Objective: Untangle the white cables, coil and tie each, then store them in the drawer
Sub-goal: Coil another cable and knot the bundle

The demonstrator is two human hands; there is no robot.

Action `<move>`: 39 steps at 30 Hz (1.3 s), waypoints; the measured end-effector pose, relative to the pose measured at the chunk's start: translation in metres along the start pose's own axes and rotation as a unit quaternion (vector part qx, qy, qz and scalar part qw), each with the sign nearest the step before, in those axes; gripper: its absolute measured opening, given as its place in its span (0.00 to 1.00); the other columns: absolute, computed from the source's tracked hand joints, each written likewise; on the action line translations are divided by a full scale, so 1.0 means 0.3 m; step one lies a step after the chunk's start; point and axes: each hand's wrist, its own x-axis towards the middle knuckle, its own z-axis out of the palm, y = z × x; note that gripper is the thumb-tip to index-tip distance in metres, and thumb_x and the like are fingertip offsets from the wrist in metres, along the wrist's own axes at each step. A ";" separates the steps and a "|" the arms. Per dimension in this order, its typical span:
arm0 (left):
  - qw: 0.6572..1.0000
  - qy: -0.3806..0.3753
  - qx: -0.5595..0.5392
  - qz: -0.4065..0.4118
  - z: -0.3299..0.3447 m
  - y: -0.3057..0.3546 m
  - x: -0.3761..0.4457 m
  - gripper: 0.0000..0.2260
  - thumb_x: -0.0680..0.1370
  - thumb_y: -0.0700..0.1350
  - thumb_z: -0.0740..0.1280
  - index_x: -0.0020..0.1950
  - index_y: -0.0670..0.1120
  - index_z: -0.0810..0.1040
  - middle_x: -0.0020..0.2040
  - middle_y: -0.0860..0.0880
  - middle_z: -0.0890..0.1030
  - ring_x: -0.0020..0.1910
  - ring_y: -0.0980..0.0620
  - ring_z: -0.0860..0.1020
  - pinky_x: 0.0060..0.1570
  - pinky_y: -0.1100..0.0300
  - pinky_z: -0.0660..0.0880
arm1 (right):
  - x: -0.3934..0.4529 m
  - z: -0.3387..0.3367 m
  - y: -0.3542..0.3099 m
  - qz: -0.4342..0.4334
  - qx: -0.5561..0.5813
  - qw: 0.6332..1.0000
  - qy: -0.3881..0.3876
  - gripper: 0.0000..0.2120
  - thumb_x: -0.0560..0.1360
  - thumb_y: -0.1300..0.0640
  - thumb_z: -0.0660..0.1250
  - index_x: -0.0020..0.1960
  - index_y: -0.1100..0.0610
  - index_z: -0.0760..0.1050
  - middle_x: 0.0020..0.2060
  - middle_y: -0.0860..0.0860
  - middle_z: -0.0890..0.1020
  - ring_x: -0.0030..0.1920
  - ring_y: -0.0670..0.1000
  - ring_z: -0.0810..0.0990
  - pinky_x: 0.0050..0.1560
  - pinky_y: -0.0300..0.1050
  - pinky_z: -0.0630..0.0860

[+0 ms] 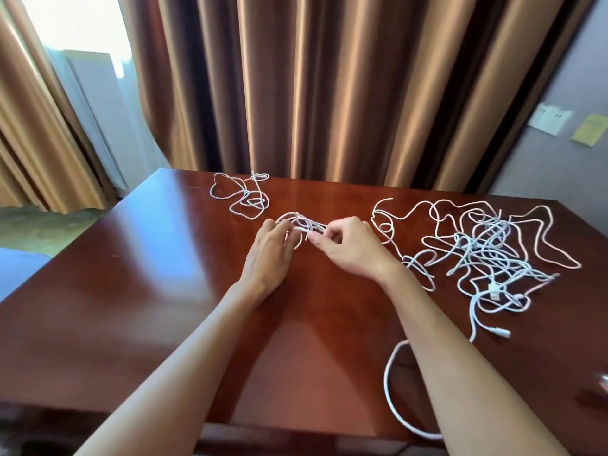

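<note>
The head camera looks down over a glossy reddish-brown tabletop (148,291), with two bare forearms reaching forward from the near edge.

Near the middle of the tabletop, both hands meet at a small bundle of white cable (304,222) folded into a few loops. The left hand (271,250) lies palm down with its fingers curled around the left end of the bundle. The right hand (345,245) pinches the right end between thumb and bent fingers. The bundle stretches between the two hands, just above or on the wood; which one cannot be told.

At the far left of the tabletop, well apart from the hands, lies a loose cable (241,199) in a few open curls with a small knot at its far end.

To the right sprawls a large tangled heap of cables (483,248), many white strands crossing one another, with a plug (493,288) showing at its near side and another plug end (500,333) lying nearer still.

A long white strand (390,383) curves along the near right edge, passing behind the right forearm.

Behind the tabletop hang brown curtains (329,93), with bright window light at the far left. On the grey wall at the far right are a white wall socket (550,119) and a yellow note (589,130).
</note>
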 end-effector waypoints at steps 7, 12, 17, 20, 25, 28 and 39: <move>0.992 0.124 -0.015 0.030 -0.094 0.162 -0.126 0.19 0.83 0.54 0.62 0.33 0.52 0.65 0.41 0.51 0.69 0.48 0.47 0.71 0.51 0.51 0.68 | -0.184 -0.107 -0.028 -0.021 0.089 0.980 0.176 0.15 0.79 0.49 0.69 0.37 0.55 0.75 0.26 0.43 0.77 0.31 0.37 0.77 0.32 0.29 0.67; 0.976 0.129 -0.165 0.060 -0.205 0.280 -0.217 0.25 0.83 0.52 0.63 0.33 0.37 0.62 0.30 0.49 0.60 0.31 0.54 0.59 0.31 0.55 0.57 | -0.288 -0.138 -0.080 0.007 0.222 0.952 0.213 0.26 0.84 0.46 0.60 0.35 0.62 0.77 0.26 0.50 0.81 0.24 0.43 0.77 0.33 0.37 0.73; 0.964 0.133 -0.229 0.024 -0.316 0.366 -0.318 0.26 0.80 0.50 0.70 0.32 0.31 0.67 0.29 0.48 0.61 0.28 0.54 0.59 0.28 0.58 0.56 | -0.401 -0.195 -0.138 0.117 0.450 0.883 0.066 0.29 0.85 0.42 0.54 0.30 0.56 0.66 0.19 0.50 0.69 0.20 0.46 0.64 0.19 0.36 0.59; 0.959 0.143 -0.243 -0.008 -0.356 0.380 -0.363 0.22 0.80 0.50 0.70 0.29 0.42 0.72 0.28 0.49 0.67 0.27 0.56 0.62 0.27 0.62 0.60 | -0.448 -0.234 -0.139 0.133 0.657 0.739 -0.064 0.26 0.86 0.45 0.52 0.33 0.55 0.64 0.22 0.48 0.66 0.20 0.43 0.60 0.15 0.33 0.55; 0.944 0.076 -0.319 -0.043 -0.362 0.418 -0.426 0.16 0.83 0.47 0.64 0.35 0.46 0.71 0.24 0.55 0.66 0.21 0.58 0.61 0.21 0.66 0.59 | -0.489 -0.248 -0.172 0.129 0.851 0.483 -0.161 0.23 0.87 0.53 0.54 0.34 0.59 0.67 0.26 0.51 0.70 0.22 0.44 0.64 0.18 0.34 0.64; 0.913 -0.011 -0.404 -0.056 -0.370 0.433 -0.449 0.15 0.85 0.47 0.60 0.39 0.46 0.71 0.29 0.50 0.59 0.21 0.58 0.58 0.20 0.68 0.56 | -0.497 -0.235 -0.208 0.149 0.808 0.564 -0.079 0.16 0.85 0.55 0.58 0.42 0.62 0.72 0.35 0.57 0.78 0.30 0.46 0.71 0.27 0.35 0.74; 0.714 -0.077 -0.669 -0.191 -0.383 0.525 -0.419 0.13 0.86 0.43 0.54 0.44 0.45 0.69 0.27 0.53 0.62 0.20 0.58 0.58 0.18 0.66 0.57 | -0.621 -0.077 -0.272 -0.132 0.196 0.967 0.100 0.07 0.75 0.62 0.67 0.47 0.52 0.83 0.45 0.48 0.83 0.41 0.43 0.79 0.43 0.35 0.73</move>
